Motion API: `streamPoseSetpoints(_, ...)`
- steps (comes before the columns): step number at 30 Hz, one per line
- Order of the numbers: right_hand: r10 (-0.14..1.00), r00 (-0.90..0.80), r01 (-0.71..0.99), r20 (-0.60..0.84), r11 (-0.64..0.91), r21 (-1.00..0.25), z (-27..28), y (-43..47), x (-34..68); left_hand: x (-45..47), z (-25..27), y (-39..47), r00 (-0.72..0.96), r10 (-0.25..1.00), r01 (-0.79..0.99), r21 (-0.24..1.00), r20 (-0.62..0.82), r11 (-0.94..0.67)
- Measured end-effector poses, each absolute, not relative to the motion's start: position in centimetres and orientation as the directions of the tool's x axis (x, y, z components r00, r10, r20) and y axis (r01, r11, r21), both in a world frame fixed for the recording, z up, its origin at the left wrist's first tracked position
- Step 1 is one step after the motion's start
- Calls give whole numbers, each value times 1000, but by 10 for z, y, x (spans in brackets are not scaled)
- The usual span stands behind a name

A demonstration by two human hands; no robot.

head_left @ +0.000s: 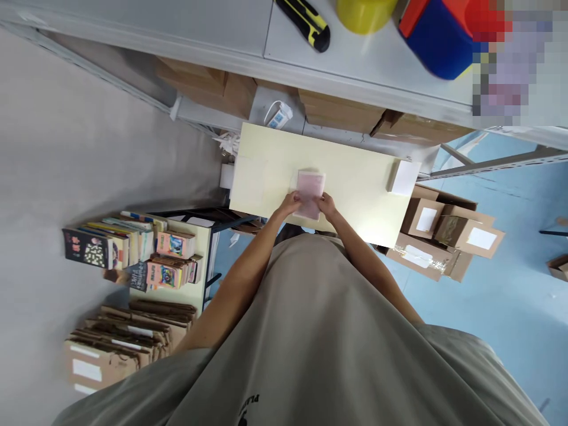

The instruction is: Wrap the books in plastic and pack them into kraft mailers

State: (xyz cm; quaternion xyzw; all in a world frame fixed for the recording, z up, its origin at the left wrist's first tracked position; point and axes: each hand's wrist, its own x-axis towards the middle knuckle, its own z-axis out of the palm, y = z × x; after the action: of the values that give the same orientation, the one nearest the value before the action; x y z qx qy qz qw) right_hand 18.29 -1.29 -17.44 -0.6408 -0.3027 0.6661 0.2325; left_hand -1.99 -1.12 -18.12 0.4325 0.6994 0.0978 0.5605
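Note:
A pale pink, book-sized flat item (310,192) is in front of me over the cream table (355,177). It is blurred, and a clear film seems to surround it, so its exact kind does not show. My left hand (290,203) grips its lower left edge, fingers closed. On the opposite edge, my right hand (327,205) is closed in the same way, thumb towards the item. Whether the item rests on the tabletop or is slightly raised, I cannot tell.
A white box (404,177) stands at the table's right end. Above is a grey shelf (213,35) with a box cutter (306,23), a yellow tape roll (364,13) and a red-and-blue tool (444,41). Books (128,242) stand at left; cartons (444,231) at right.

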Motion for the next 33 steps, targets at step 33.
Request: streamPoseSetpoints(33,944,-76,-85,-322,-328,-941,-7,3,305,42,-1,17,52,950,67,950,-308,305)
